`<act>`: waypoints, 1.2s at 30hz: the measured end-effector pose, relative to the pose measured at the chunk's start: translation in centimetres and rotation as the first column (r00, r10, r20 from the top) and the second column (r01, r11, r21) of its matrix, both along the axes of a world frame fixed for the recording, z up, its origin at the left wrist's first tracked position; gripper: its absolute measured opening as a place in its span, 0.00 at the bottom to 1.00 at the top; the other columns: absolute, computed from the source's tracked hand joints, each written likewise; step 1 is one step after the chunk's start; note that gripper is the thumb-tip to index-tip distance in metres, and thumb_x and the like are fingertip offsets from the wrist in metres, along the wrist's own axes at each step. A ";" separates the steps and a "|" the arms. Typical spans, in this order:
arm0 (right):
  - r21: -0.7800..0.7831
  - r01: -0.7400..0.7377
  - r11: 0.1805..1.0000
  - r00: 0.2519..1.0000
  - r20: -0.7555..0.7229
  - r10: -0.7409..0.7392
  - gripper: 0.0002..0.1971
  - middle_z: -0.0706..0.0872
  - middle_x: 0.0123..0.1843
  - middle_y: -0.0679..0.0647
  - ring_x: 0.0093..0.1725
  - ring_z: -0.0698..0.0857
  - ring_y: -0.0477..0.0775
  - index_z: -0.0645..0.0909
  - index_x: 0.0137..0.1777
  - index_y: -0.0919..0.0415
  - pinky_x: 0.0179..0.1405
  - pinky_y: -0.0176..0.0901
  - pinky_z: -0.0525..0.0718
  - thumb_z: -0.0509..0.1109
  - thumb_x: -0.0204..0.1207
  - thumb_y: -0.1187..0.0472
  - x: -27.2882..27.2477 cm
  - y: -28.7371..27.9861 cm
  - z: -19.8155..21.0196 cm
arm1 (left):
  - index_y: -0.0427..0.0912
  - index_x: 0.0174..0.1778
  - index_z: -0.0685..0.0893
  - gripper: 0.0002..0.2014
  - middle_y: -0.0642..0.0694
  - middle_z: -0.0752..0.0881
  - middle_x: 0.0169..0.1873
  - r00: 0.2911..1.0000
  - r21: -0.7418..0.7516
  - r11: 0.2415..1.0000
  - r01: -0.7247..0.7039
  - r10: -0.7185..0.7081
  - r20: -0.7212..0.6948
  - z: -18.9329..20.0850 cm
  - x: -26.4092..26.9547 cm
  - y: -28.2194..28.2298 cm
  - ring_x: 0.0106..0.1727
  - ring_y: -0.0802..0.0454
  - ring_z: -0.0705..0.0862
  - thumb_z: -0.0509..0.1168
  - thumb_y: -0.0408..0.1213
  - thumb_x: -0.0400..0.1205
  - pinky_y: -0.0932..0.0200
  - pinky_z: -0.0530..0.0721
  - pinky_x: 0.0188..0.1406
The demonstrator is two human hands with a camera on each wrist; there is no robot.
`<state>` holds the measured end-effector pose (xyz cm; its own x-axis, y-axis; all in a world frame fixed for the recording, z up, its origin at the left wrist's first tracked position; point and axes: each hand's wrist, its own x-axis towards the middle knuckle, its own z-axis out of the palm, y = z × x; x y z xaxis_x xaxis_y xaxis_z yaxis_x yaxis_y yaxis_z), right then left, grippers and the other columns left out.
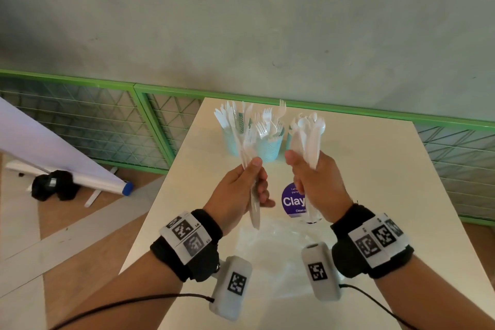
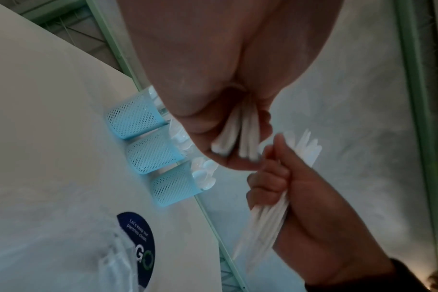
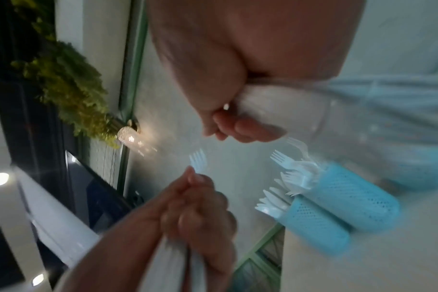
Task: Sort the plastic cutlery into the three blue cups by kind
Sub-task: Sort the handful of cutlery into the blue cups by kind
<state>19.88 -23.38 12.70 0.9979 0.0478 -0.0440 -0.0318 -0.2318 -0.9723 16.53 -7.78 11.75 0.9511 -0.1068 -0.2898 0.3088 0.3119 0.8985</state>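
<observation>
Our left hand (image 1: 238, 190) is curled round a small bunch of white plastic forks (image 1: 247, 150), tines up, thumb pressed across the handles. Our right hand (image 1: 316, 185) grips a thicker bundle of cutlery (image 1: 308, 139) by the handles; we cannot tell its kind for certain, though it looks like spoons or knives. Both bunches are held up in the air over the middle of the table (image 1: 388, 195), the hands near each other but apart.

We judge these pieces very light, thin and springy, smooth enough to slide against each other, so a loose bundle may fan or slip; holding low on the handles, squeezed together, suits them best.

Three blue mesh cups (image 2: 150, 156) stand touching in a row at the table's far edge: one with knives (image 3: 270, 203), one with forks, one with spoons (image 2: 203, 174). Between the hands and the cups lies one round purple sticker (image 1: 292, 199), with a clear plastic wrapper (image 1: 281, 244) nearer us.
</observation>
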 end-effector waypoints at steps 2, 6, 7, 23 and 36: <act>0.094 -0.058 0.994 0.995 -0.077 0.065 0.19 0.67 0.23 0.56 0.20 0.65 0.50 0.76 0.37 0.69 0.21 0.41 0.67 0.74 0.74 0.51 0.0 0.4 0.8 | 0.39 0.38 0.74 0.18 0.49 0.65 0.23 0.998 -0.033 0.999 0.042 -0.043 -0.035 0.0 -0.3 -0.2 0.23 0.52 0.65 0.56 0.49 0.88 0.59 0.75 0.24; 0.136 -0.179 0.974 0.967 -0.157 0.200 0.13 0.69 0.18 0.50 0.16 0.63 0.47 0.83 0.38 0.68 0.16 0.36 0.64 0.78 0.70 0.57 -0.6 1.3 1.2 | 0.41 0.45 0.72 0.08 0.48 0.64 0.25 0.992 -0.106 0.988 0.110 -0.117 -0.054 0.2 -0.4 0.0 0.25 0.53 0.61 0.58 0.43 0.79 0.60 0.65 0.24; 0.158 -0.178 0.971 0.963 -0.172 0.205 0.12 0.70 0.17 0.48 0.16 0.63 0.46 0.85 0.40 0.69 0.16 0.35 0.64 0.79 0.69 0.58 -0.6 1.3 1.1 | 0.42 0.50 0.73 0.11 0.47 0.65 0.25 0.992 -0.116 0.987 0.113 -0.118 -0.039 0.1 -0.5 0.2 0.25 0.52 0.62 0.57 0.42 0.75 0.59 0.66 0.25; 0.154 -0.097 0.983 0.972 -0.198 0.127 0.11 0.80 0.24 0.57 0.20 0.77 0.47 0.85 0.43 0.75 0.17 0.30 0.72 0.76 0.72 0.63 0.2 0.9 0.7 | 0.39 0.66 0.82 0.18 0.37 0.89 0.49 0.985 -0.094 0.981 0.172 -0.171 0.019 -0.7 -0.4 0.3 0.49 0.41 0.87 0.49 0.39 0.90 0.42 0.84 0.61; 0.077 -0.027 0.997 0.981 -0.190 0.041 0.14 0.77 0.32 0.65 0.16 0.67 0.45 0.82 0.43 0.70 0.17 0.36 0.71 0.76 0.72 0.56 1.6 0.5 0.3 | 0.42 0.64 0.82 0.15 0.45 0.75 0.31 0.998 -0.098 0.993 -0.061 0.063 0.022 -1.6 1.5 1.4 0.31 0.51 0.77 0.53 0.41 0.89 0.51 0.83 0.38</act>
